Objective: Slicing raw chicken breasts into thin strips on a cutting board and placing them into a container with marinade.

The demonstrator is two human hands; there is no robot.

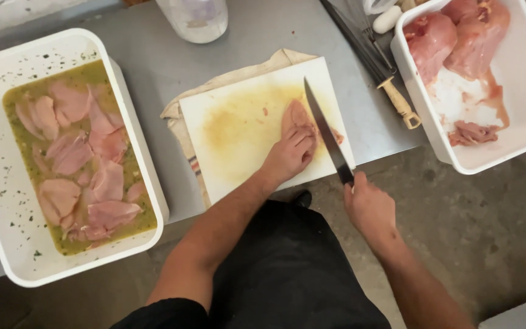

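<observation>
A person in dark clothes stands at a grey metal table (153,67), slicing a raw chicken piece (296,114) on a white cutting board (238,131) stained yellow with marinade. The left hand (290,152) lies flat on top of the meat, fingers (304,139) together and stretched out, pressing it to the board near its right edge. The right hand (368,206) is wrapped tight around the dark handle of a long knife (327,133), whose blade runs along the right side of the chicken piece, just beside the left fingertips. The board sits on a folded beige cloth (181,125) that shows past its left and upper edges. At left, a large white tub (7,201) holds pink chicken slices (83,161) lying in a yellow-green marinade flecked with herbs. At right, a second white tub (518,79) holds whole raw chicken breasts (452,36) and a few scraps. Between board and right tub lies a wire whisk (385,79) with a pale wooden handle. A clear plastic container (193,18) stands at the table's far edge.
</observation>
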